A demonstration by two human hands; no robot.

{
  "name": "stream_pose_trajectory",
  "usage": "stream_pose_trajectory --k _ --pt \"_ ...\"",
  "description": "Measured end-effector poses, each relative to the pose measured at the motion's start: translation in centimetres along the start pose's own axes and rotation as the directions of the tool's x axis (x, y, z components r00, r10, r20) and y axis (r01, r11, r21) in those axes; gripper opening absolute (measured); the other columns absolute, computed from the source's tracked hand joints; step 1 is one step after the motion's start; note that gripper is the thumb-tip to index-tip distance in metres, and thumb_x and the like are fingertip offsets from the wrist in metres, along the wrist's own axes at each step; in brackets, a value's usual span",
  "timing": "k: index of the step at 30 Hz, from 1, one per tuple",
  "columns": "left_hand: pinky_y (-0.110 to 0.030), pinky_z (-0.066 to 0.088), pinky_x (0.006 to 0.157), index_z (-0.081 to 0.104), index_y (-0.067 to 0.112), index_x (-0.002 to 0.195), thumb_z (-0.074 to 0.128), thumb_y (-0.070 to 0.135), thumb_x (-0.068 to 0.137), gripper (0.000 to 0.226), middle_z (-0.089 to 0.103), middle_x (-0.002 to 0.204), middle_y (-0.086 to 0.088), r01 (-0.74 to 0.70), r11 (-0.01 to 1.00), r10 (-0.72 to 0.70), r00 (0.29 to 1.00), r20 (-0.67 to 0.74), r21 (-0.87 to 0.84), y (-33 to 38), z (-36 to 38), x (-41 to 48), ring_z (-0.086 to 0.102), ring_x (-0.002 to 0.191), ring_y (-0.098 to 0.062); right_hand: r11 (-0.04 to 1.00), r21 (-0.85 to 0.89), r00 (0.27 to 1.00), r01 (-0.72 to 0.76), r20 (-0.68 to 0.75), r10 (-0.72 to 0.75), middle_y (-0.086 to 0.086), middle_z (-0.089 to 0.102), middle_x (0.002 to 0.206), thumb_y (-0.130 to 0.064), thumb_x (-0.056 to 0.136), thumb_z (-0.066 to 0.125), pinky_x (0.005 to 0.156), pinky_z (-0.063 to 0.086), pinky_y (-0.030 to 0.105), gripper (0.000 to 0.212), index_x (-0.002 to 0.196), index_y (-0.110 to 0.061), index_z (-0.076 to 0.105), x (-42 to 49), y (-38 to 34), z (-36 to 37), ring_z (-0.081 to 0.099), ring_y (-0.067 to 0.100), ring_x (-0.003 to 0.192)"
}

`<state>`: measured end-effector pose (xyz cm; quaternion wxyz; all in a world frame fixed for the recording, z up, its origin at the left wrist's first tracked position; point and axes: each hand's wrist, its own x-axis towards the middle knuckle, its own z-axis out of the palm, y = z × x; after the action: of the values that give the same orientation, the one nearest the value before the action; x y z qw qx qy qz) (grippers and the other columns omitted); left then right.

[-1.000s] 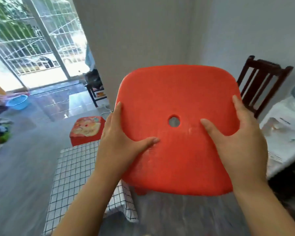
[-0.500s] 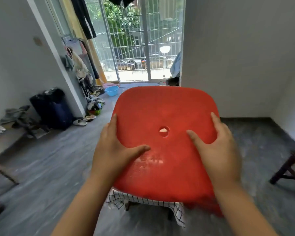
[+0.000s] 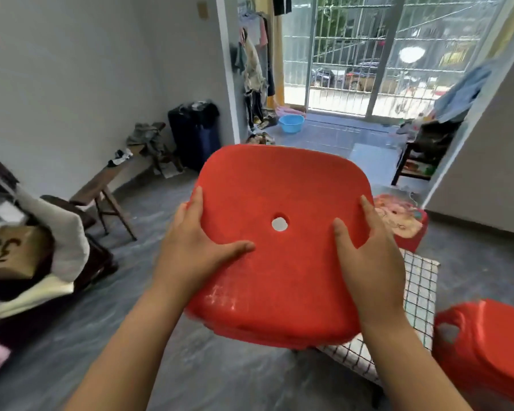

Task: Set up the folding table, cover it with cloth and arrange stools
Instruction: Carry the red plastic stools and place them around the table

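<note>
Two hands engaged: left hand and right hand grip one red stool by opposite seat edges.
Finger state: thumbs are laid flat on the seat top; the fingers wrap around the rim, closed on it. Fingertips under the seat are hidden.
Stool position: raised off the floor in front of the person, seat tilted toward the camera, centre hole visible. Its legs cannot be seen.
Table: the folding table under the checked cloth stands to the right, partly hidden behind the held stool; the cloth hangs over its near edge.
Other stools: a second red stool sits at lower right, just beside the table; a patterned stool stands at the table's far side.
Stage, judged: table up and covered; stool placement in progress.
Risk 1: the legs, unseen below, could snag the hanging cloth and drag it askew if the stool is lowered close to the table edge.
Risk 2: a rim-only hold on smooth plastic may slip if the seat tilts further.
Risk 3: the bench and piled items at left narrow the floor on that side; a blind set-down could clip them.
</note>
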<state>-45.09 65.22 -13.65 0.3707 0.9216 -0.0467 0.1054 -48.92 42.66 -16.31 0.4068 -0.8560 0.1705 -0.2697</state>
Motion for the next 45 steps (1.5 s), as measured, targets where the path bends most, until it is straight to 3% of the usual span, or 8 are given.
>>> stream_pose_trajectory --k 4,10,20,24,27,33,38,45 --pt "-0.033 0.029 0.105 0.011 0.027 0.151 0.081 0.056 0.053 0.124 0.033 0.145 0.0 0.044 0.997 -0.045 0.999 0.02 0.066 -5.7 -1.3 5.7 0.034 0.132 -0.017 0.999 0.027 0.998 -0.034 0.06 0.033 0.0 0.045 0.142 -0.041 0.091 0.052 0.092 0.038 0.027 0.057 0.144 -0.028 0.036 2.2 -1.2 8.6 0.047 0.018 0.126" --pt "-0.037 0.026 0.111 0.016 0.026 0.15 0.08 0.06 0.05 0.123 0.03 0.15 -0.004 0.078 0.985 -0.094 0.991 0.098 0.156 -11.9 2.2 15.9 0.029 0.137 -0.019 0.987 0.046 0.982 -0.157 0.114 0.151 0.0 0.043 0.145 -0.04 0.09 0.053 0.098 0.041 0.033 0.058 0.143 -0.029 0.034 7.5 1.1 19.3 0.047 0.019 0.128" --pt "-0.034 0.029 0.108 0.029 0.023 0.145 0.086 0.039 0.056 0.107 0.038 0.147 -0.003 0.162 0.974 -0.202 0.94 0.274 0.161 -20.6 16.7 35.4 0.039 0.131 -0.019 0.935 -0.036 0.882 -0.353 0.321 0.346 0.002 0.036 0.148 -0.033 0.086 0.059 0.101 0.036 0.031 0.068 0.146 -0.027 0.026 21.1 10.8 34.5 0.044 0.021 0.128" --pt "-0.036 0.031 0.109 0.029 0.024 0.145 0.082 0.045 0.06 0.102 0.038 0.147 -0.003 0.167 0.975 -0.214 0.885 0.414 0.147 -26.2 24.2 41.8 0.041 0.131 -0.02 0.882 -0.079 0.815 -0.465 0.351 0.461 0.003 0.033 0.151 -0.032 0.086 0.06 0.104 0.033 0.028 0.071 0.147 -0.028 0.024 24.6 16.6 40.5 0.039 0.018 0.134" --pt "-0.031 0.029 0.108 0.027 0.02 0.146 0.085 0.036 0.062 0.103 0.036 0.147 -0.006 0.142 0.982 -0.187 0.841 0.508 0.126 -30.9 31.0 45.3 0.039 0.132 -0.02 0.836 -0.093 0.771 -0.54 0.343 0.536 0.006 0.028 0.154 -0.031 0.085 0.062 0.109 0.03 0.03 0.076 0.148 -0.029 0.02 26.0 21.5 45.5 0.033 0.018 0.138" --pt "-0.032 0.021 0.111 0.008 0.031 0.15 0.086 0.036 0.06 0.119 0.017 0.155 -0.011 0.16 0.978 -0.209 0.735 0.645 0.135 -39.3 44.2 47.2 0.021 0.141 -0.023 0.749 -0.103 0.718 -0.654 0.23 0.658 0.006 0.023 0.155 -0.033 0.081 0.068 0.114 0.026 0.036 0.083 0.148 -0.033 0.02 27.0 31.7 53.4 0.027 0.02 0.141" --pt "-0.035 0.029 0.109 0.006 0.03 0.15 0.084 0.034 0.063 0.117 0.027 0.149 -0.014 0.162 0.975 -0.221 0.698 0.681 0.151 -43.9 51.5 46.9 0.03 0.137 -0.025 0.744 -0.15 0.716 -0.651 0.205 0.668 0.007 0.019 0.156 -0.029 0.08 0.07 0.111 0.019 0.03 0.085 0.148 -0.034 0.02 26.5 38.1 56.9 0.016 0.016 0.144" --pt "-0.035 0.029 0.106 0.006 0.03 0.15 0.083 0.03 0.066 0.114 0.029 0.146 -0.01 0.186 0.967 -0.256 0.678 0.689 0.176 -48.3 55.3 45.9 0.033 0.135 -0.023 0.752 -0.208 0.679 -0.625 0.33 0.655 0.009 0.014 0.157 -0.022 0.079 0.07 0.114 0.018 0.031 0.092 0.15 -0.031 0.012 24.7 43.3 60.6 0.011 0.016 0.145"
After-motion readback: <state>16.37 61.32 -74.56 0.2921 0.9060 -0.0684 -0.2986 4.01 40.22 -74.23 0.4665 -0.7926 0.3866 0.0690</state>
